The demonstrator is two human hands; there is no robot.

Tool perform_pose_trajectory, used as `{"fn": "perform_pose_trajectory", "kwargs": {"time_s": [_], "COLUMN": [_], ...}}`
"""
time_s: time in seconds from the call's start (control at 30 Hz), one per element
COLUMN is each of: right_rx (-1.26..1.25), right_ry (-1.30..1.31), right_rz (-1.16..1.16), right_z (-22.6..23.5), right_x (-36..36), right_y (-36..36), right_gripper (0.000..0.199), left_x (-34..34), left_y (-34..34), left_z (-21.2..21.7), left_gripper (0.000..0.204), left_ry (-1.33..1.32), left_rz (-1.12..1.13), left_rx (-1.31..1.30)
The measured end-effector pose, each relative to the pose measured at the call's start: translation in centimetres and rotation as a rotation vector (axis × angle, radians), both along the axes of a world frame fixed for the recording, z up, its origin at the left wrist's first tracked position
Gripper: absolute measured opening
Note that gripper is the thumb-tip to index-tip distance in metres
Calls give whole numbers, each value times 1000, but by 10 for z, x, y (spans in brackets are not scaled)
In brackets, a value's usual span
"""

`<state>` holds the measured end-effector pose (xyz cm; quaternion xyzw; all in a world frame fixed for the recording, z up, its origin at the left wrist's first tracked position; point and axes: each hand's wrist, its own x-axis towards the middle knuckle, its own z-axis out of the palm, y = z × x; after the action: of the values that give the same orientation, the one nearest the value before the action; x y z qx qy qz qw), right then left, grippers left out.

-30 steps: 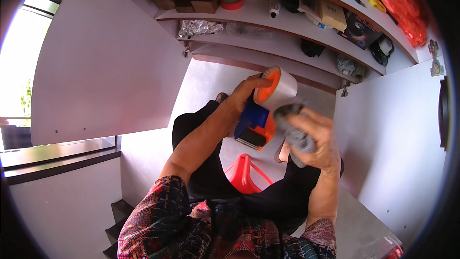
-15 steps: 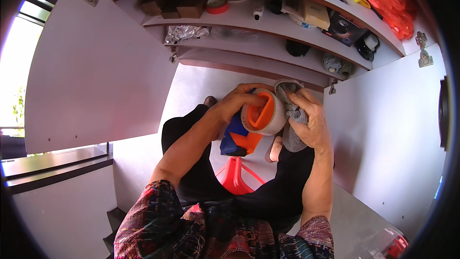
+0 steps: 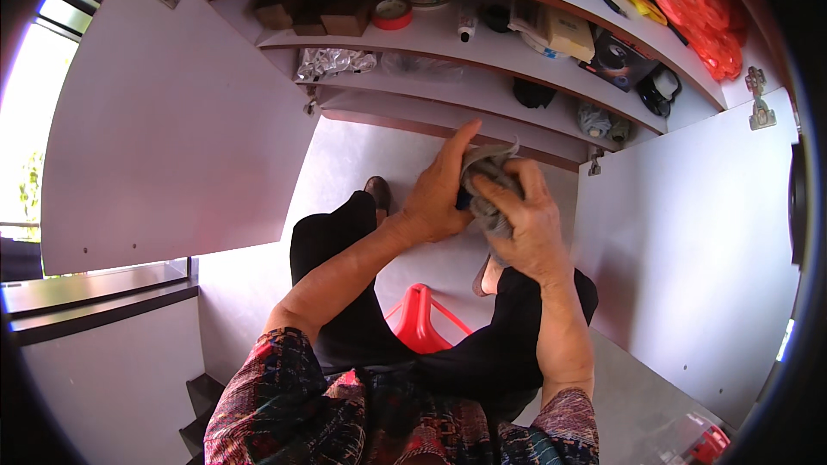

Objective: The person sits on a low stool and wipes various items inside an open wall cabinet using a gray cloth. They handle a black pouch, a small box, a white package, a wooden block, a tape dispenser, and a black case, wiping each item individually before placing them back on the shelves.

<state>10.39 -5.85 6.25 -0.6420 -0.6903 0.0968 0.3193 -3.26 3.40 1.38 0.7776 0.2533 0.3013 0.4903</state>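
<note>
From where I stand, the right hand (image 3: 530,228) has its fingers curled round a bunched grey cloth (image 3: 494,217); the left hand (image 3: 433,198) is close beside it, thumb raised, just short of the cabinet shelves (image 3: 431,30). A sliver of something dark blue (image 3: 463,200) peeps out between them. I'd guess the cloth work is under way, but can't judge how much is done or left. The left fingers and most of the blue thing are hidden, so I can't tell what that hand grips.
</note>
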Motion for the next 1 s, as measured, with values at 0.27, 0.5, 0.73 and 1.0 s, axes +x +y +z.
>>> {"fn": "perform_pose_trajectory", "kwargs": {"time_s": [0.27,0.5,0.73,1.0], "right_rx": [6,-100,-310,-111], "right_ry": [227,554,642,453], "right_rz": [-123,-150,-261,-413], "right_z": [-5,-12,-12,-3], "right_x": [1,13,1,21], "right_y": [3,1,4,-2], "right_gripper": [38,42,40,28], "left_x": [1,-3,-4,0], "left_y": [-1,9,13,18], "left_z": [-1,6,-5,-6], "left_gripper": [99,71,54,50], "left_ry": [-79,-262,-376,-434], "left_rz": [-15,68,56,7], "left_rx": [-2,-285,-705,-918]}}
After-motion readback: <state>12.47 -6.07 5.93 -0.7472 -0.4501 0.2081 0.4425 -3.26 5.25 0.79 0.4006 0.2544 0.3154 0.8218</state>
